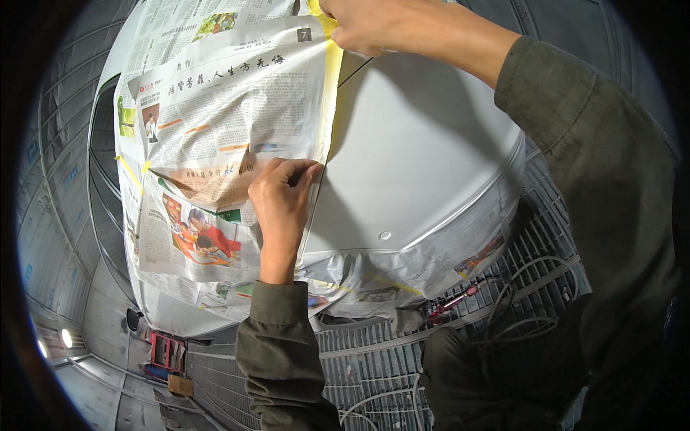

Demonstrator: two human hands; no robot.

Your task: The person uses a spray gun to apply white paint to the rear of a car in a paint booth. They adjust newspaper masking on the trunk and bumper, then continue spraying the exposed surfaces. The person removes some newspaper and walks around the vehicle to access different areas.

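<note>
Printed newspaper sheets [215, 118] cover the left part of a car body. Yellow masking tape [332, 75] runs along their right edge, beside a bare pale grey car panel [409, 156]. The panel looks like the hood and has a small round mark [384, 236] near its front edge. My left hand [283, 207] pinches the newspaper's right edge between thumb and forefinger, at the border with the panel. At the top of the view, my right hand [366, 24] is curled closed on the tape; its fingertips are partly cut off.
More newspaper [377, 275] drapes the car's front. Below lies a slatted metal grate floor [366, 372] with a pale hose [539, 261] and a red tool [458, 299]. A red cart [167, 350] and a cardboard box [180, 386] stand lower left.
</note>
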